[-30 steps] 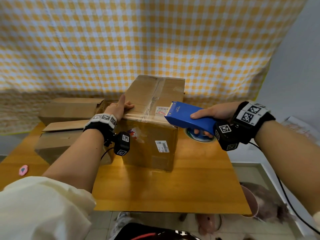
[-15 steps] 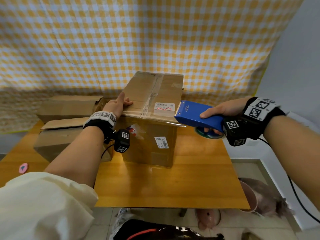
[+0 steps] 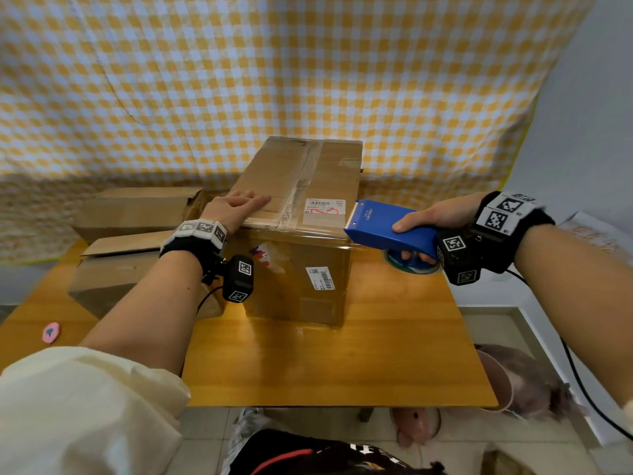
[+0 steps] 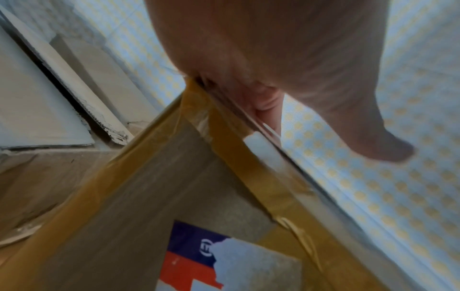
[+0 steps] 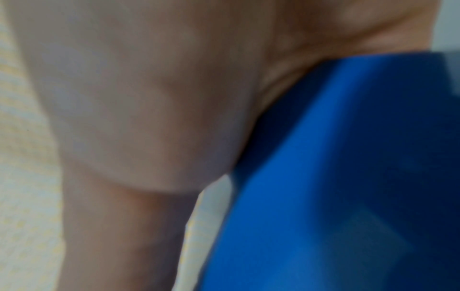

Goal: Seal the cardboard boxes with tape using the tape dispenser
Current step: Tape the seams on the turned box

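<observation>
A tall brown cardboard box [image 3: 301,269] stands mid-table, with clear tape along its top seam and a fresh strip across its near top edge. My left hand [image 3: 236,209] lies flat on the box top at its left near corner, fingers straight, pressing the tape [image 4: 248,149]. My right hand [image 3: 431,221] grips the blue tape dispenser [image 3: 387,228] just off the box's right near corner; its toothed front edge touches the box top by a white label [image 3: 323,210]. The right wrist view shows only blurred palm and blue dispenser [image 5: 348,177].
Two more cardboard boxes [image 3: 137,214] with loose flaps sit left of the tall one. A pink round item [image 3: 51,332] lies near the wooden table's [image 3: 325,365] left edge. A checked cloth hangs behind. Bags and a cable lie on the floor at the right.
The dispenser moved right along the box's near top edge, drawing tape across it, and now sits at the right corner. My left hand flattened out, fingers stretched rightward over the tape.
</observation>
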